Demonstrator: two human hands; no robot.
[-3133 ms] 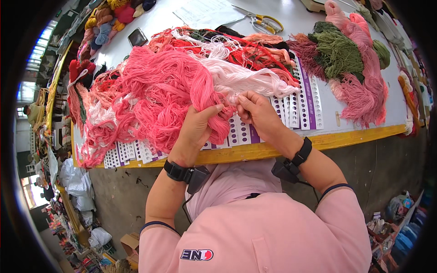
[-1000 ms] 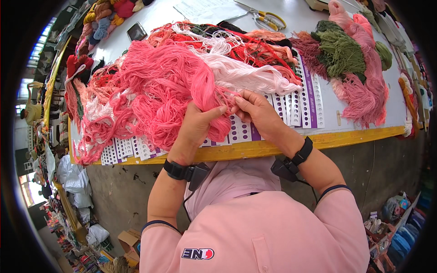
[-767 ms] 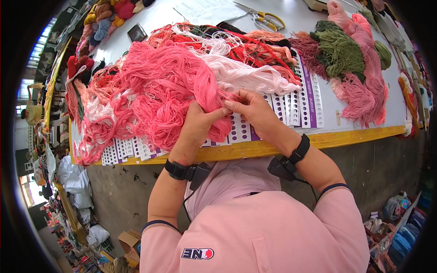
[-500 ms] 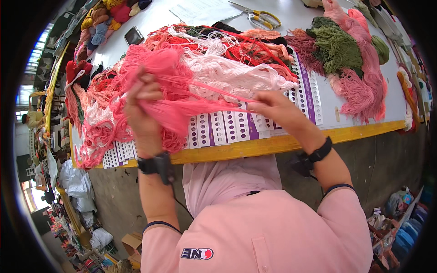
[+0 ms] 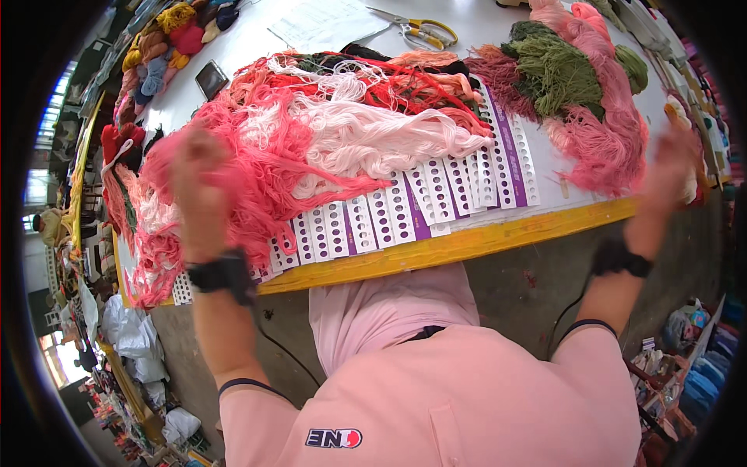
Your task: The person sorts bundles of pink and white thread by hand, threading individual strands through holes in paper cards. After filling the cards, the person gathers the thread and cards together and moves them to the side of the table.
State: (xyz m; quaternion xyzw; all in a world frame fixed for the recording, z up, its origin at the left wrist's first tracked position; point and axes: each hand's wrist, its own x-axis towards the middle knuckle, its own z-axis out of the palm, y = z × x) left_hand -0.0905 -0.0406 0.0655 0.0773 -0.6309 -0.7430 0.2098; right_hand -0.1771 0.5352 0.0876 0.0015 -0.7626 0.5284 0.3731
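My left hand (image 5: 201,167), smeared by motion, is closed at the left of the heap, with a blurred bunch of bright pink thread (image 5: 165,158) in it. Under and beside it spreads a tangle of the same pink thread (image 5: 261,167). Off at the far right, past the table's front edge, my right hand (image 5: 671,159) is also blurred; its fingers do not show clearly, and no strand can be made out in it. Pale pink thread (image 5: 381,136) and red thread (image 5: 389,89) lie in the middle of the heap. White cards with rows of holes (image 5: 381,220) stick out below the threads.
Yellow-handled scissors (image 5: 424,33), paper sheets (image 5: 327,19) and a phone (image 5: 211,79) lie at the back. Green skeins (image 5: 564,74) and dusty pink skeins (image 5: 599,148) are piled at the right. A yellow edge (image 5: 436,253) runs along the table front.
My right hand has swung far out to the right, away from the pink strands stretched between my hands. My left hand has moved left. Pink strands now lie across the pale thread.
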